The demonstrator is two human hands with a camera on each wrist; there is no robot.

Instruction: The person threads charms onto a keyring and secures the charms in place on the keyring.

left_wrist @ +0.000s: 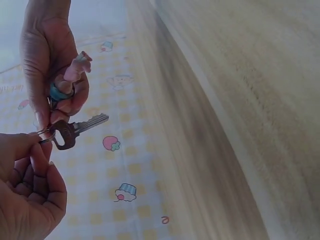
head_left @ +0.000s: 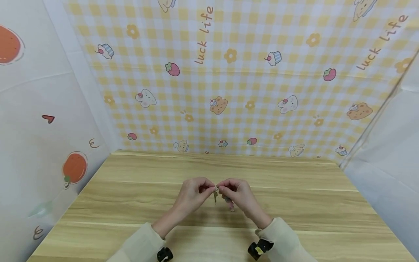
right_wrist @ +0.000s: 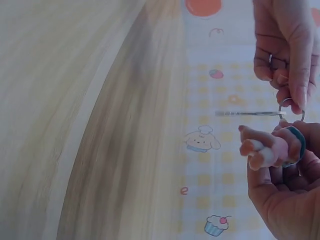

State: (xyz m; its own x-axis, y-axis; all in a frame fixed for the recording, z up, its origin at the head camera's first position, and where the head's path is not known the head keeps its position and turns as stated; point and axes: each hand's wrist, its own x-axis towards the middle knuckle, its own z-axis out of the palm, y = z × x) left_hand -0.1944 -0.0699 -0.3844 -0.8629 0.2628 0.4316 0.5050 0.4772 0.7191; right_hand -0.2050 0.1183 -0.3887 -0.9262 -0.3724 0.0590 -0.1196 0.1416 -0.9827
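Over the middle of the table my two hands meet at the fingertips. Thumb and forefinger of my left hand (head_left: 194,194) pinch a metal key ring (left_wrist: 49,140). From the other side, the fingertips of my right hand (head_left: 241,196) pinch the same ring. A key (left_wrist: 80,128) with a brown head and silver toothed blade hangs on the ring between the hands. Against my right hand's curled fingers lies a small pink figurine charm (right_wrist: 267,149) with a teal band, its feet pointing outward in the right wrist view. The ring is partly hidden by fingertips.
The wood-grain table (head_left: 131,207) spreads below both hands. A yellow checked cloth (head_left: 242,80) with cartoon prints hangs behind it, and white cloths stand at the left (head_left: 42,138) and right (head_left: 389,153). Black bands (head_left: 260,249) sit over the cream sleeves.
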